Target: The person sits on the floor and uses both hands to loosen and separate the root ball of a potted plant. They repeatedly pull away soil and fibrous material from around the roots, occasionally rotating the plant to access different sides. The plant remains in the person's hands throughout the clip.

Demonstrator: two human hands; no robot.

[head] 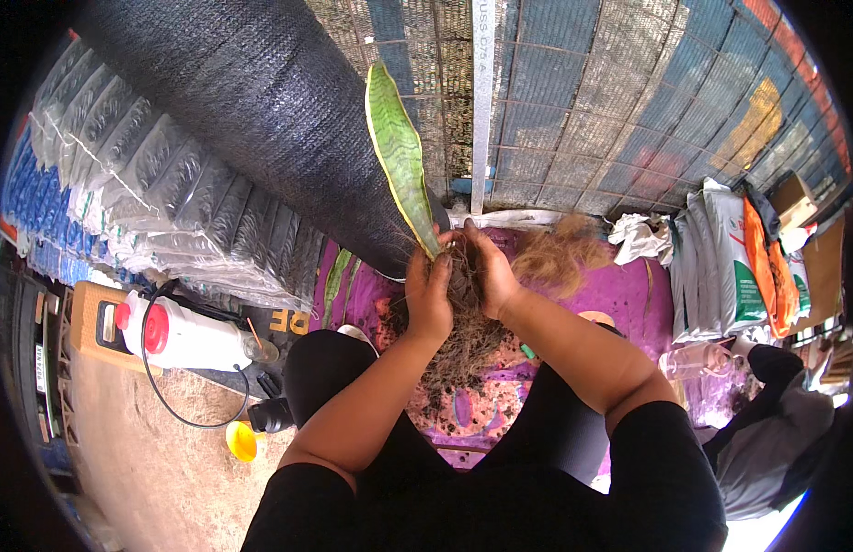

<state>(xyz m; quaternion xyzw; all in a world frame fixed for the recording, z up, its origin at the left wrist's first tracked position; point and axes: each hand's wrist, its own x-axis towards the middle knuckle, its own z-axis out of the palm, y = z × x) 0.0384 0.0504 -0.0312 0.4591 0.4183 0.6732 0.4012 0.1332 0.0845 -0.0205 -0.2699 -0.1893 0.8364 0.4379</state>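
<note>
My left hand [430,293] grips a snake plant leaf [399,148] near its base, thumb and fingers pinched together. The leaf stands upright, green with dark bands and yellow edges. My right hand [494,276] curves around the other side of a brown fibrous clump [464,276] below the leaf, its fingertips close to the leaf base. Fibres hang from the clump over dark, crumbly soil [443,383] between my knees. Some of my fingertips are hidden behind the plant and the fibres.
A tan fibre heap [564,255] lies on the purple mat [633,297]. Cut leaves [336,283] lie left. A black mesh roll [261,117] leans beside stacked plastic packs [171,186]. A white sprayer [181,331] stands left, filled bags [716,262] right. A person [771,435] sits at right.
</note>
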